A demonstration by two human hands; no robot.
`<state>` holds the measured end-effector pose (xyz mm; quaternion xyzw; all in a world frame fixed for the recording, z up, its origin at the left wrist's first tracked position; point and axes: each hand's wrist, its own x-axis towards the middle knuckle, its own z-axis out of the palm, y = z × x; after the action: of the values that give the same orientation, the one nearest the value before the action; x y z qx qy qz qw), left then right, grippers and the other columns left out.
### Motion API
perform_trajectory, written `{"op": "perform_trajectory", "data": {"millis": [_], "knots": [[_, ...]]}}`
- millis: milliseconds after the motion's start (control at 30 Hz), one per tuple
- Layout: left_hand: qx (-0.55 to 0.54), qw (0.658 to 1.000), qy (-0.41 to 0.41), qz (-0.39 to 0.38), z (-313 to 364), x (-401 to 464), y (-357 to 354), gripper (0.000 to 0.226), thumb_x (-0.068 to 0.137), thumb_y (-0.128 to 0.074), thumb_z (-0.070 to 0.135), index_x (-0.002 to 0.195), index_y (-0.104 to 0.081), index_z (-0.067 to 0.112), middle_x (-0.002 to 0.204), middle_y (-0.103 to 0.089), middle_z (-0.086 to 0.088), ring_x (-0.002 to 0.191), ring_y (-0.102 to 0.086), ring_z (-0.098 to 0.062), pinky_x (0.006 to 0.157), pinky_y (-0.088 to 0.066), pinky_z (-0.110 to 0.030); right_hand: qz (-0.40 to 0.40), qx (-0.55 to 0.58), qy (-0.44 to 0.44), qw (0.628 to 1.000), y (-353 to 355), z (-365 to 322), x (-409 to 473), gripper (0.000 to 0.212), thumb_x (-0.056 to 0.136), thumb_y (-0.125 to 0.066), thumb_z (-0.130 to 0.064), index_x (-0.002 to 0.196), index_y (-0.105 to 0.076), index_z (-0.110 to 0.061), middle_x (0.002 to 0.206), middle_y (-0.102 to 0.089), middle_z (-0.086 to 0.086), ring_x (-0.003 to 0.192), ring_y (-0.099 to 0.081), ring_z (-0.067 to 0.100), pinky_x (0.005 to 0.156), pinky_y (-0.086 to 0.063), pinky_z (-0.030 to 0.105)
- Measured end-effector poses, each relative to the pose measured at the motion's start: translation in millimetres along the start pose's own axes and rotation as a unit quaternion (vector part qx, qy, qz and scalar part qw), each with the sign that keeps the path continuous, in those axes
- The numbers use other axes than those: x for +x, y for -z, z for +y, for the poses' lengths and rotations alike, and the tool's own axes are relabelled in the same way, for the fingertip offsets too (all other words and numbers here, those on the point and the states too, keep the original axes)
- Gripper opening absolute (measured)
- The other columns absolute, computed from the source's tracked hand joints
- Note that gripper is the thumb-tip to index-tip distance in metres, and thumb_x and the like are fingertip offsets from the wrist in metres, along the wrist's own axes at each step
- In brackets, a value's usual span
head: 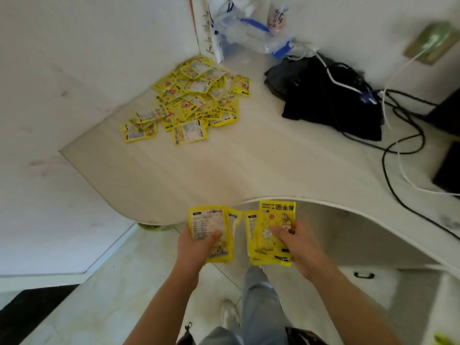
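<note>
My left hand (pixel 196 247) grips a small stack of yellow hand-warmer packets (pixel 209 225), back side up, thumb on top. My right hand (pixel 296 241) grips another stack of yellow packets (pixel 270 220), the top one showing its printed front with flowers. Both stacks hang just in front of the curved front edge of the white desk (pixel 249 170), below its surface. A loose pile of several more yellow packets (pixel 191 100) lies in the far corner of the desk against the wall.
A black bag (pixel 331 95) with black and white cables (pixel 398 150) lies at the desk's right. Plastic bags (pixel 249 28) stand in the back corner. A green wall socket (pixel 433 43) is at the upper right. Below are my legs and a white shoe (pixel 230 314) on the tiled floor.
</note>
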<state>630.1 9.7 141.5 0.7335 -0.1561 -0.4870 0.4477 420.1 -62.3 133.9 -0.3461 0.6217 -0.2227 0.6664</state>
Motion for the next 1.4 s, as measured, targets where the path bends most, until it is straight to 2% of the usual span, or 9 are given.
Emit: {"op": "perform_trajectory", "data": {"millis": [67,200,367,533,667,767,933,1133,1400], "knots": [[0.005,1.000,-0.002,-0.017,-7.8,-18.6,-5.5,0.028,0.077,-0.076,0.004,0.101,-0.065,0.015,0.091,-0.073,-0.005,0.077,-0.071,-0.020,0.052,-0.056,-0.026,0.031,0.007,0.003,0.999,11.2,15.8,-22.6,0.032,0.085,-0.070,-0.015,0.113,-0.056,-0.020,0.108,-0.070,0.006,0.095,-0.069,0.027,0.086,-0.056,0.054],[0.029,0.998,0.009,-0.054,-24.3,-45.7,-24.7,0.030,0.076,-0.077,0.005,0.101,-0.066,0.019,0.096,-0.073,-0.007,0.084,-0.072,-0.024,0.066,-0.060,-0.038,0.081,0.035,0.010,0.996,39.0,39.7,-62.5,0.029,0.083,-0.071,-0.014,0.103,-0.052,-0.023,0.105,-0.067,0.005,0.094,-0.068,0.026,0.084,-0.056,0.052],[0.061,0.992,-0.005,-0.108,-41.4,-81.7,-63.1,0.029,0.079,-0.074,0.004,0.104,-0.066,0.016,0.095,-0.073,-0.006,0.081,-0.072,-0.021,0.054,-0.056,-0.029,0.128,0.063,0.008,0.990,84.8,70.6,-99.1,0.026,0.082,-0.071,-0.011,0.100,-0.056,-0.022,0.103,-0.070,0.005,0.092,-0.069,0.026,0.083,-0.057,0.052],[0.110,0.984,-0.016,-0.139,-67.6,-119.3,-112.7,0.031,0.076,-0.077,0.008,0.101,-0.066,0.022,0.096,-0.074,0.000,0.086,-0.071,-0.018,0.074,-0.059,-0.039,0.149,0.105,0.005,0.983,144.3,101.4,-130.5,0.028,0.083,-0.070,-0.008,0.108,-0.060,-0.016,0.103,-0.073,0.007,0.092,-0.071,0.026,0.083,-0.057,0.052],[0.123,0.981,-0.025,-0.151,-92.2,-161.4,-163.4,0.031,0.076,-0.076,0.006,0.101,-0.064,0.020,0.095,-0.072,0.000,0.084,-0.069,-0.014,0.065,-0.053,-0.027,0.168,0.143,0.005,0.975,203.2,130.4,-155.7,0.025,0.083,-0.070,-0.006,0.105,-0.062,-0.016,0.100,-0.074,0.008,0.092,-0.071,0.028,0.083,-0.056,0.055],[0.130,0.978,-0.022,-0.162,-117.0,-199.1,-207.7,0.034,0.076,-0.076,0.006,0.107,-0.064,0.016,0.097,-0.073,-0.001,0.085,-0.070,-0.015,0.063,-0.052,-0.026,0.182,0.153,0.006,0.971,256.2,152.8,-175.8,0.023,0.083,-0.069,-0.005,0.101,-0.062,-0.017,0.099,-0.073,0.007,0.092,-0.071,0.028,0.083,-0.056,0.054],[0.141,0.974,-0.010,-0.176,-161.7,-257.2,-276.9,0.032,0.078,-0.074,0.005,0.106,-0.065,0.018,0.097,-0.074,-0.001,0.087,-0.071,-0.017,0.068,-0.055,-0.030,0.196,0.155,0.002,0.968,344.1,185.8,-204.1,0.021,0.084,-0.069,-0.005,0.095,-0.062,-0.022,0.096,-0.073,0.004,0.089,-0.071,0.025,0.079,-0.058,0.048],[0.178,0.964,0.016,-0.197,-203.0,-310.2,-356.1,0.029,0.076,-0.075,0.007,0.101,-0.066,0.019,0.096,-0.075,-0.006,0.088,-0.072,-0.025,0.082,-0.057,-0.051,0.230,0.164,-0.021,0.959,443.2,227.8,-225.9,0.021,0.082,-0.069,-0.005,0.097,-0.062,-0.018,0.099,-0.073,0.009,0.091,-0.071,0.031,0.081,-0.057,0.055],[0.246,0.934,0.043,-0.254,-240.6,-332.4,-443.7,0.038,0.076,-0.076,0.018,0.110,-0.059,0.024,0.108,-0.070,0.000,0.098,-0.066,-0.020,0.093,-0.051,-0.044,0.286,0.161,-0.070,0.942,527.9,270.3,-223.3,0.024,0.082,-0.071,-0.009,0.103,-0.061,-0.016,0.102,-0.071,0.009,0.093,-0.069,0.028,0.081,-0.058,0.047]]}}
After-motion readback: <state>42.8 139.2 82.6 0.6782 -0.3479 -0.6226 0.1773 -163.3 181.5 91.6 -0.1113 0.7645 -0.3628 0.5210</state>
